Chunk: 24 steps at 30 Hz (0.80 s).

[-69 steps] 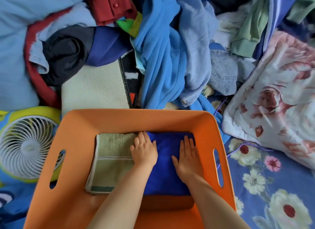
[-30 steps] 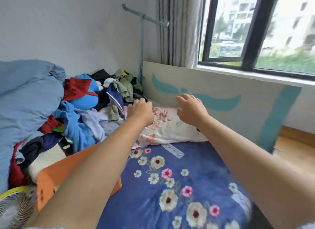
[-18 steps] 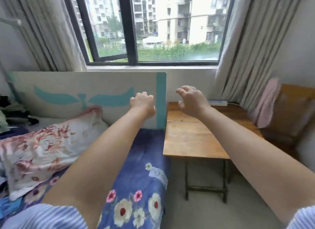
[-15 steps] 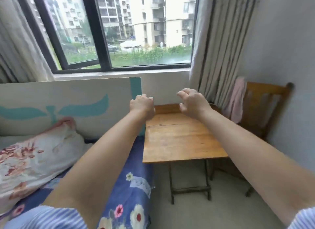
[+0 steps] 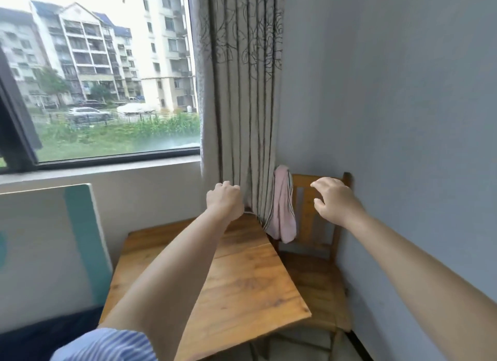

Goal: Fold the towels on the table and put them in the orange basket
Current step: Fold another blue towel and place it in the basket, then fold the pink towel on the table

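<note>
1. Head view, hands. Both bare arms extend forward at mid-frame. The left hand [image 5: 225, 200] is raised above the far edge of the table, fingers curled under into a loose fist, gripping nothing. The right hand [image 5: 334, 201] is raised in front of the chair back, fingers loosely bent and spread, released, touching nothing.

2. Head view, task items. A pink towel [image 5: 283, 207] hangs draped over the left post of the chair [image 5: 317, 274], right of centre. It is soft, limp cloth with a darker striped band along one edge. It lies between the two hands, apart from both. The orange basket does not show in this view.

3. Materials and shapes. The table [image 5: 242, 280] is wooden, with a flat rectangular top, visible grain and a seam across its width. The chair is the same warm wood, with a slatted back. The curtain [image 5: 239, 92] is pale fabric in vertical folds, printed with dark line patterns. The wall [image 5: 403, 92] at right is smooth, grey-blue. A white panel [image 5: 48, 253] with teal shapes stands at lower left. A striped blue sleeve [image 5: 107, 344] shows at the bottom edge.

4. Edges and room. The table's right edge runs just beside the chair seat. The curtain hem appears to touch the table's far right corner, though blur there makes contact uncertain. The window [image 5: 107, 78] fills the upper left. Open floor shows under the table at the lower right.
</note>
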Available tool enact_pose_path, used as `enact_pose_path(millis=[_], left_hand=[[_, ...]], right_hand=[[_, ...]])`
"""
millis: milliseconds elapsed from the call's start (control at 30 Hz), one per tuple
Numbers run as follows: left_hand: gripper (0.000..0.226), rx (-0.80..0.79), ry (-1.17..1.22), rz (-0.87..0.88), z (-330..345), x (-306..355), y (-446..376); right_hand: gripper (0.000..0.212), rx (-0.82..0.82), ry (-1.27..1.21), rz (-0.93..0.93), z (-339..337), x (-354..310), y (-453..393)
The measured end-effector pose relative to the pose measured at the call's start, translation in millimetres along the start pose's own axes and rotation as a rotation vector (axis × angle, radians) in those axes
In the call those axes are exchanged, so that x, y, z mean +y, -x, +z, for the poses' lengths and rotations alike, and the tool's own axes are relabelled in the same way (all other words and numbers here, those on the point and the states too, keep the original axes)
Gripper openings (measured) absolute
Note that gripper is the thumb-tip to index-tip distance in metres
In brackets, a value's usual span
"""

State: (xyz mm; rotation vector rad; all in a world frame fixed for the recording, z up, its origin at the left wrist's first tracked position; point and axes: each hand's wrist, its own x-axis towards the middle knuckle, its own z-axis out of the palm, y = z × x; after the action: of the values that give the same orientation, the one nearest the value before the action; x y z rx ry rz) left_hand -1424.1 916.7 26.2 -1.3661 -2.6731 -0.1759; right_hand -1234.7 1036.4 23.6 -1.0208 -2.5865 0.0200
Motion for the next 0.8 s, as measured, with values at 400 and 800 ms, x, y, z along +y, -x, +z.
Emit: enact_pose_path(millis=[400,800], left_hand=[[0.029,0.001,0.01,0.099,24,33,-214],[0.035,-0.163,0.067,0.194,121,73,-382]], right_hand=[[0.039,0.06,-0.086,0.103,56,71,-184],[0.034,0.076,-0.116,0.204,136,145,-335]])
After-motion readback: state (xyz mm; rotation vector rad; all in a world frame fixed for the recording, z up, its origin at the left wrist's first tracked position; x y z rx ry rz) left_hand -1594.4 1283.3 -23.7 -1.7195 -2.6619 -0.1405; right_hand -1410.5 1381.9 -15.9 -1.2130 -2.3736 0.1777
